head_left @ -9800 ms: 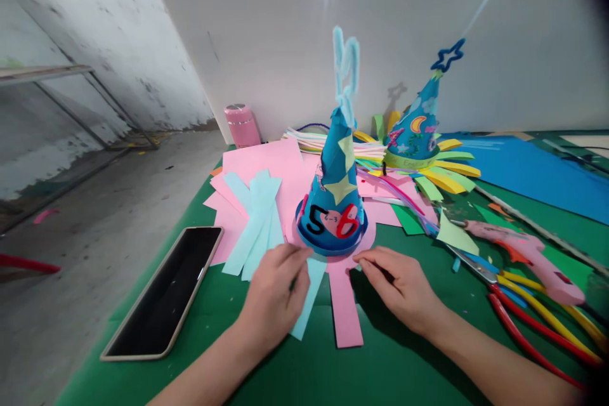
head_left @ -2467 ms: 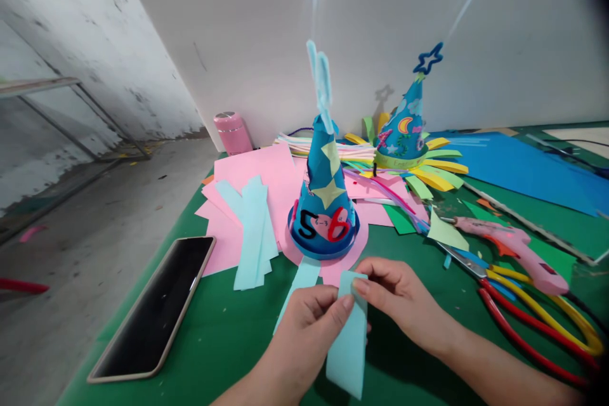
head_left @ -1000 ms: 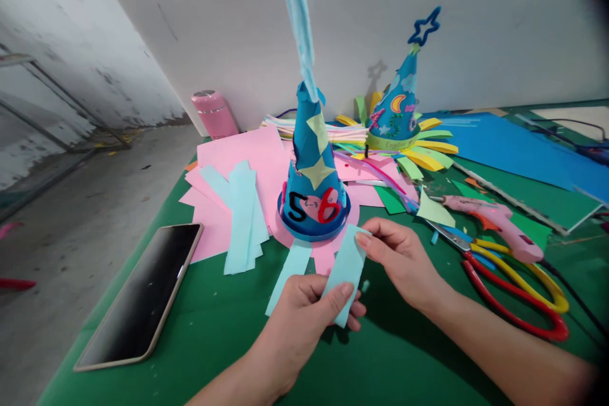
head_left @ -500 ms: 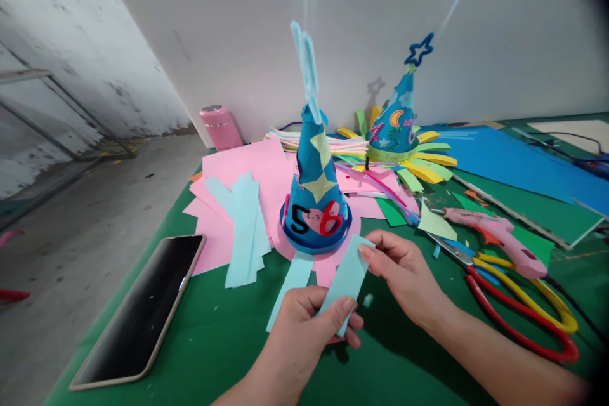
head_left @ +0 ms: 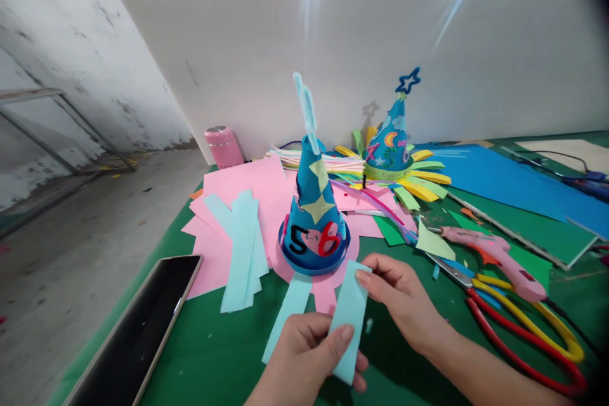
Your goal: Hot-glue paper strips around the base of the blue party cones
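Observation:
Between my hands is a light blue paper strip point(head_left: 351, 307). My left hand point(head_left: 311, 355) grips its lower part, thumb on top and fingers beneath. My right hand point(head_left: 399, 298) pinches the upper right corner. Just beyond stands a blue paper party hat point(head_left: 311, 203) with pale stars, a black 5, a red 6 and a light blue pipe-cleaner topper. Under its brim sits a pink paper round, partly hidden. From the hat's front edge run another light blue strip point(head_left: 291, 311) and a pink strip point(head_left: 324, 297), whose lower end my left hand covers.
Left lie a phone point(head_left: 137, 330), loose light blue strips point(head_left: 240, 254) and pink sheets point(head_left: 247, 171). A pink flask point(head_left: 223, 147) stands behind. Right are scissors point(head_left: 523, 342), a pink glue gun point(head_left: 495, 254) and blue card point(head_left: 514, 184). A second decorated hat point(head_left: 390, 139) stands at the back.
Earlier both hands were at the hat's brim without this strip; by 2.5 seconds ago they held it. Lately the grip is almost unchanged, while the camera view has tilted up.

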A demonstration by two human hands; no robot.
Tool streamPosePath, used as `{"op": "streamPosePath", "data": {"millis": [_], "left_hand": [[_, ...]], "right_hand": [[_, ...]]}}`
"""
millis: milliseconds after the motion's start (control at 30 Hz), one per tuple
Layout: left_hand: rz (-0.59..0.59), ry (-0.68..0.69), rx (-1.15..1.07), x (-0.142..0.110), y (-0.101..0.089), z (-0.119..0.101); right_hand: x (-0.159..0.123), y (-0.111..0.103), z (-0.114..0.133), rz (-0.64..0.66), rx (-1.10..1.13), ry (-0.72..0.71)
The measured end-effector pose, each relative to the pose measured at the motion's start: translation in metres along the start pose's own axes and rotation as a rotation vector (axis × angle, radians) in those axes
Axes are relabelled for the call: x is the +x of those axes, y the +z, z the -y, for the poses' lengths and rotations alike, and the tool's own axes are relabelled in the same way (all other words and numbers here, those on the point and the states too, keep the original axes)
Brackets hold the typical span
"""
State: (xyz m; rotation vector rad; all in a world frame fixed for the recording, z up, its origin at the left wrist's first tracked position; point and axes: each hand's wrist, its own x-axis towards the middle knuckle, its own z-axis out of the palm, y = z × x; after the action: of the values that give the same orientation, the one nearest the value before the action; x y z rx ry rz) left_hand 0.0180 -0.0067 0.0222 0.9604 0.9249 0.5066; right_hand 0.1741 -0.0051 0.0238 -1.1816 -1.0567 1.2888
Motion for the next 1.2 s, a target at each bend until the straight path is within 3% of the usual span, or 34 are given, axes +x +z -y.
{"op": "streamPosePath", "data": {"millis": [267,633,933,1200], "left_hand": [[-0.055,-0.023,0.077,0.003,-0.003,-0.006],[-0.019,-0.067,0.077,0.003,-0.003,-0.008],[-0.097,0.042,0.157,0.004,-0.004,0.0],[-0.168,0.099,0.191,-0.008,0.003,-0.003]], "right_hand": [[0.003,-0.004,-0.004,-0.105,-0.025,-0.056],[-0.004,-0.005,0.0,-0.113,-0.171,-0.201],[0.002,-0.003,-0.002,-0.146,-0.006,-0.078],[-0.005,-0.01,-0.01,-0.306,0.041,-0.213]]}}
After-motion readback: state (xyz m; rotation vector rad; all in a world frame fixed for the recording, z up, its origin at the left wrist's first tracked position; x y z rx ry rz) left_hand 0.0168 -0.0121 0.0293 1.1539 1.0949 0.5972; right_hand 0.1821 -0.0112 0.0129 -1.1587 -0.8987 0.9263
